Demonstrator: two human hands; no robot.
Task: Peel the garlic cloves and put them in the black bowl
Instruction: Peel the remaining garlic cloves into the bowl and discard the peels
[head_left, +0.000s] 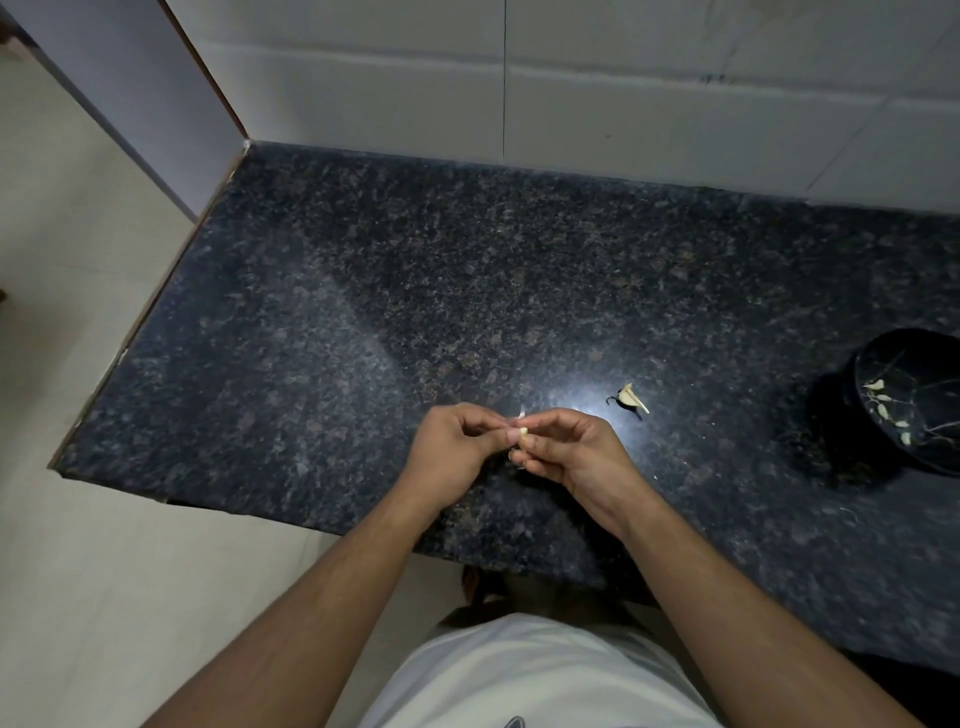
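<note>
A small pale garlic clove (522, 432) is pinched between the fingertips of my left hand (457, 452) and my right hand (566, 452), held just above the dark granite counter (363, 312). A thin sliver of skin sticks up from it. To the right on the counter lies another piece of garlic (632, 398) with a dry stem, apart from both hands. The black bowl (914, 400) stands at the far right edge, partly cut off, with several peeled cloves inside.
The counter ends at a left edge and a front edge close to my body, with pale floor beyond. A white tiled wall runs along the back. Tiny bits of skin lie near my right wrist.
</note>
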